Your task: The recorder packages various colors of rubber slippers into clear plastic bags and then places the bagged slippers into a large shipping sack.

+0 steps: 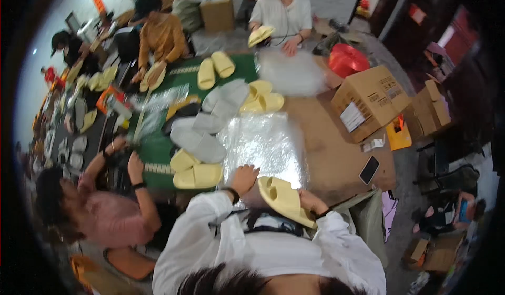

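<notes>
My right hand [311, 201] grips a pale yellow slipper [284, 196] by its lower right side, just above the table's near edge. Whether a second slipper lies against it, I cannot tell. My left hand [245, 180] lies palm down with fingers stretched out, on the near left part of a stack of clear plastic bags [263, 142]. Left of that hand is a pair of pale yellow slippers [198, 176]. Several grey slippers [197, 141] lie beyond them, and more yellow slippers [263, 100] sit past the bags.
A cardboard box [371, 100], a red bag [349, 60] and a phone [369, 170] are on the right of the table [336, 153]. Co-workers sit to the left and at the far side; the far one in white [281, 16] holds a yellow slipper.
</notes>
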Available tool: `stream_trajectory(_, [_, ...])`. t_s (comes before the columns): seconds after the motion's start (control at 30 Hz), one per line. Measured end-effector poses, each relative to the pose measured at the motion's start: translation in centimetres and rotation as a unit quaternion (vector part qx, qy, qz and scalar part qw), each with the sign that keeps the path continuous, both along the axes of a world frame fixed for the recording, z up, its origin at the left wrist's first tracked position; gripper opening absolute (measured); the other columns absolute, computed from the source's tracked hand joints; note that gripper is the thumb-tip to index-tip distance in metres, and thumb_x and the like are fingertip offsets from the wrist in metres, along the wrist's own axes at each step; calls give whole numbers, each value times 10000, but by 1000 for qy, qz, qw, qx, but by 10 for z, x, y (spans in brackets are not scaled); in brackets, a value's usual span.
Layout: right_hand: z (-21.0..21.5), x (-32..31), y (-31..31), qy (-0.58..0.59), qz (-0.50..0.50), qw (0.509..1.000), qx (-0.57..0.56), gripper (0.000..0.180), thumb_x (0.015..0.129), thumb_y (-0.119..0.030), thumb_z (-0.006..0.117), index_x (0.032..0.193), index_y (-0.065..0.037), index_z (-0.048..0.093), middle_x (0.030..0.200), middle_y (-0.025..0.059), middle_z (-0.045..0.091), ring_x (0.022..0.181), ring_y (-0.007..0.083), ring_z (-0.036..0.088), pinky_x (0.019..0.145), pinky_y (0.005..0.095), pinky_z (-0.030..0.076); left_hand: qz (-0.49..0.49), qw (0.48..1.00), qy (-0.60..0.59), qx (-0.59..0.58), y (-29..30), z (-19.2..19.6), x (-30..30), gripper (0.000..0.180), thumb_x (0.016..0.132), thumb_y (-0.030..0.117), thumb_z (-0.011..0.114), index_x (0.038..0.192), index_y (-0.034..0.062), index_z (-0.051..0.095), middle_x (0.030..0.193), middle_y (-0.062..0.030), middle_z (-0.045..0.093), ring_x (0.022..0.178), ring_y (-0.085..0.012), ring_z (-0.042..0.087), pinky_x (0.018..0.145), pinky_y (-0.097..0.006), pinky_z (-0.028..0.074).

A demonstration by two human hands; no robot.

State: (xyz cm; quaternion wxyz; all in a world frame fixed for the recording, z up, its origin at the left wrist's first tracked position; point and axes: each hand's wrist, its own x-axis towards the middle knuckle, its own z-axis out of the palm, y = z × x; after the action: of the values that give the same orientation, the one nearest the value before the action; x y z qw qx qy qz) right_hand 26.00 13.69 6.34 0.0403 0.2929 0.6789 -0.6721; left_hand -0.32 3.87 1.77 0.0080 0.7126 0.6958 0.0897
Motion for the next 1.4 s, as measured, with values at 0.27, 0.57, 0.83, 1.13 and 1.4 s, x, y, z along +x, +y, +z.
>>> stream_trajectory(0.27, [-52, 5, 6, 22, -135, 988, 64, 219, 745, -40, 600, 943, 53, 599, 819, 81, 639, 731, 116, 580, 648, 265, 460, 50, 988, -140, 43, 10, 38, 22, 370, 828, 165, 484, 1191, 95, 501, 1142, -131, 526, 1025, -295, 497, 883, -416, 378])
stream_trajectory(0.57, [-36, -15, 6, 13, -154, 901, 406, 174, 716, -96, 596, 846, 21, 596, 831, 200, 576, 818, 371, 538, 696, 423, 423, 175, 957, -203, 115, 16, 41, 61, 376, 839, 193, 502, 1208, 123, 495, 1195, -103, 507, 1100, -296, 462, 954, -441, 322])
stream_trajectory(0.83, [-36, -50, 12, 80, -85, 799, 590, 213, 654, -199, 633, 710, 5, 614, 797, 184, 507, 862, 346, 459, 775, 448, 356, 39, 984, -119, 126, 12, 65, 111, 377, 749, 190, 566, 1123, 230, 552, 1284, -79, 417, 1231, -339, 308, 1003, -619, 114])
stream_trajectory(1.13, [-113, -81, 48, 19, -234, 782, 578, 242, 764, -260, 529, 785, -37, 620, 863, 189, 559, 903, 369, 465, 846, 486, 311, -177, 955, -229, 66, -16, 85, 135, 377, 832, 181, 543, 1205, 222, 511, 1299, -69, 400, 1225, -251, 340, 1003, -453, 274])
stream_trajectory(1.4, [-34, -46, 72, -146, -51, 711, 686, 281, 821, -309, 498, 905, -50, 567, 927, 179, 561, 918, 328, 489, 855, 500, 320, -253, 889, -381, -9, -17, 87, 110, 383, 871, 217, 505, 1248, 157, 466, 1257, -127, 455, 1130, -296, 438, 944, -414, 348])
